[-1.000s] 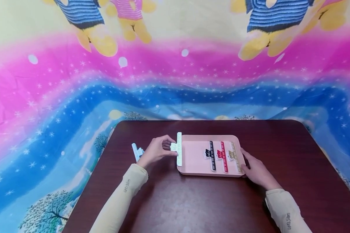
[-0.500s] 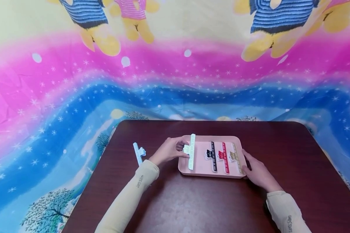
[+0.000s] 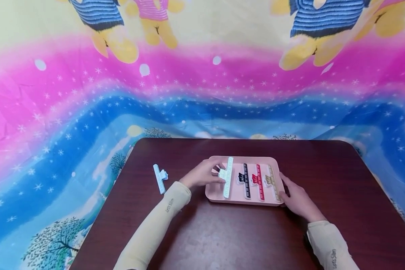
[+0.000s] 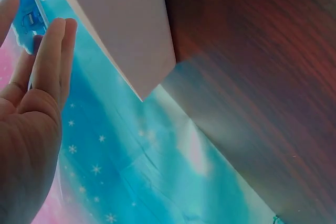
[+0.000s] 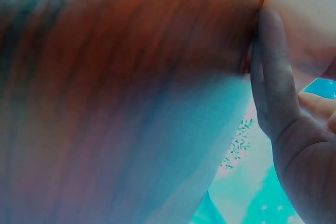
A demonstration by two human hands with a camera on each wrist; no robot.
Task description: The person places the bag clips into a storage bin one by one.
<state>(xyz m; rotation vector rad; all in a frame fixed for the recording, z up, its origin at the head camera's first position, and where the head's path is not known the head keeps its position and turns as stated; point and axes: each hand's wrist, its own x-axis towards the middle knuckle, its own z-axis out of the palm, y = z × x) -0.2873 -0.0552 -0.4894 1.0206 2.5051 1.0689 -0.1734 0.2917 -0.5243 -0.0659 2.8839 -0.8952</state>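
Note:
A pale mint clip (image 3: 228,178) with a long piano-key bar is pinched by its handle between thumb and fingers of my left hand (image 3: 202,174). It is over the left part of a shallow pink tray (image 3: 214,195); contact with the tray floor is hard to tell. In the left wrist view, part of the held clip (image 4: 29,17) shows beyond the fingers. My right hand (image 3: 298,197) grips the tray's right edge, thumb near the rim and fingers along the outside. Inside the tray lie a black clip (image 3: 246,182), a red clip (image 3: 260,183) and a gold clip (image 3: 274,183), side by side.
To the left of the tray, a light blue clip (image 3: 159,179) lies on the dark brown table (image 3: 216,236). A printed cloth (image 3: 202,93) with snowflakes and bears hangs behind the table's far edge.
My left hand has carried the mint clip rightward, from the tray's left rim to over its inside, and lower. The light blue clip has come into fuller view. My right hand stays at the tray.

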